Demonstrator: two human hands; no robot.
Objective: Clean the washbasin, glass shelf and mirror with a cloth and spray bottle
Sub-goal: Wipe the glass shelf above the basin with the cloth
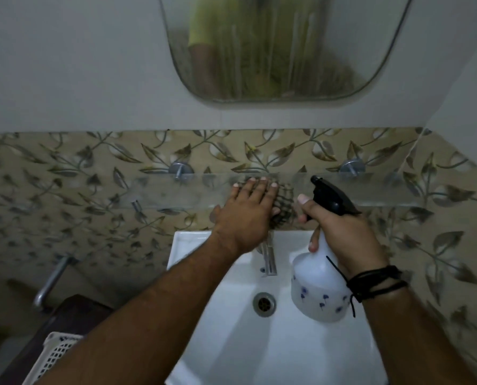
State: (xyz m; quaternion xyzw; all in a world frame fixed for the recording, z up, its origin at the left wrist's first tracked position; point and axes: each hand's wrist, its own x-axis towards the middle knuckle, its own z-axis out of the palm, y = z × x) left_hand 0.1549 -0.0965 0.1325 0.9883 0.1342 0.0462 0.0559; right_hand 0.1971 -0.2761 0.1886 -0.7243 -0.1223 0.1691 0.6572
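Note:
My left hand [249, 209] lies flat with straight fingers on a checked cloth [284, 202], pressing it onto the glass shelf [392, 190] near its middle. My right hand [342, 234] grips the neck of a white spray bottle [317, 290] with a black trigger head, held over the right side of the white washbasin [231, 343]. The bottle's nozzle points toward the wall, just right of the cloth. The mirror [284, 51] hangs above and is streaked with running liquid. Most of the cloth is hidden under my left hand.
A chrome tap [269, 258] stands at the basin's back, with the drain [264, 304] below it. Two metal brackets [180, 169] hold the shelf to the leaf-patterned tiles. At lower left are a metal pipe [51, 282], a dark surface and a white lattice basket [52, 357].

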